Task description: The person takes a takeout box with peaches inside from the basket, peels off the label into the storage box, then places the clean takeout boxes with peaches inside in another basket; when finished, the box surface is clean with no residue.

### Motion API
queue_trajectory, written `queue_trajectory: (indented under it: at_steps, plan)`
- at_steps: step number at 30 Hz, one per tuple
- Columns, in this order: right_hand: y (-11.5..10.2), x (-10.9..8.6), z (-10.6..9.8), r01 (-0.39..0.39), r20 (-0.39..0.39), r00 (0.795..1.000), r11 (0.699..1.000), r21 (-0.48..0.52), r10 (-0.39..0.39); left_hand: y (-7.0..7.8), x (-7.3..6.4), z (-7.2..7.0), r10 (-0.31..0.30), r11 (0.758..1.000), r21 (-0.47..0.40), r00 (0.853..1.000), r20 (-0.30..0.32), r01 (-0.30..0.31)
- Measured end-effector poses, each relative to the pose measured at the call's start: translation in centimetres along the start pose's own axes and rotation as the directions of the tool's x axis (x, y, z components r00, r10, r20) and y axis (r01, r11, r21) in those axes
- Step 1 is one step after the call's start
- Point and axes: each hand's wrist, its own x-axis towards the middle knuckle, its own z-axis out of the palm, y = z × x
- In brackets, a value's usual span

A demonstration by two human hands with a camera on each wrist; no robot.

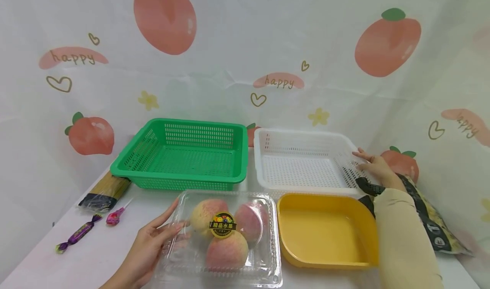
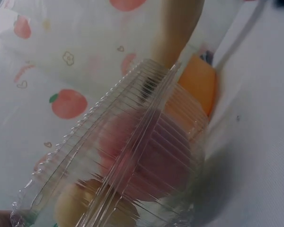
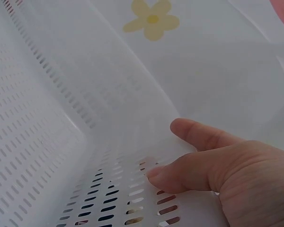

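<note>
My left hand (image 1: 147,242) holds a clear plastic clamshell box (image 1: 268,255) by its left side, the thumb lying over the lid. Inside the box are three peaches (image 1: 227,250), and a round black and gold label (image 1: 223,225) sits on the lid. In the left wrist view the ribbed side of the box (image 2: 146,137) fills the middle, with a reddish peach (image 2: 146,156) behind it. My right hand (image 1: 377,170) grips the right rim of a white perforated basket (image 1: 298,170). The right wrist view shows its thumb (image 3: 180,175) against the basket's inner wall.
A green basket (image 1: 191,180) stands at the back left, a yellow basin (image 1: 325,233) in front of the white one. A wrapped candy (image 1: 79,233), a pink lollipop (image 1: 115,216) and a bag of brown sticks (image 1: 105,191) lie left. A black package (image 1: 432,225) leans at right.
</note>
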Motion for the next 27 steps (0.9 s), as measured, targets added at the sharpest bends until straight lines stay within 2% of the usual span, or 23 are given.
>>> queue_trajectory:
  at_steps: [10, 19, 22, 24, 27]
  plan:
    - [-0.1, -0.1, 0.1, -0.003, -0.003, 1.000, 1.000, -0.011, 0.002, 0.0, 0.7, -0.5, -0.080, 0.996, 0.024, 0.996, -0.047, 0.081]
    - [-0.2, -0.1, 0.1, 0.005, 0.003, 1.000, 1.000, -0.014, -0.005, 0.0, 1.6, -1.1, -0.106, 0.993, 0.059, 0.994, 0.030, 0.104]
    - [-0.2, 0.0, 0.1, 0.003, 0.002, 1.000, 1.000, -0.012, -0.003, 0.3, 1.8, -1.1, -0.107, 0.985, 0.141, 0.993, 0.045, 0.099]
    - [-0.2, 0.1, 0.0, -0.006, 0.004, 1.000, 1.000, -0.009, 0.006, 0.4, 1.8, -1.1, -0.103, 0.970, 0.227, 0.993, 0.048, 0.090]
    - [-0.4, 0.0, -0.4, -0.023, 0.031, 0.999, 1.000, -0.014, 0.023, 0.8, 1.9, -1.1, -0.044, 0.914, 0.405, 0.997, 0.069, 0.012]
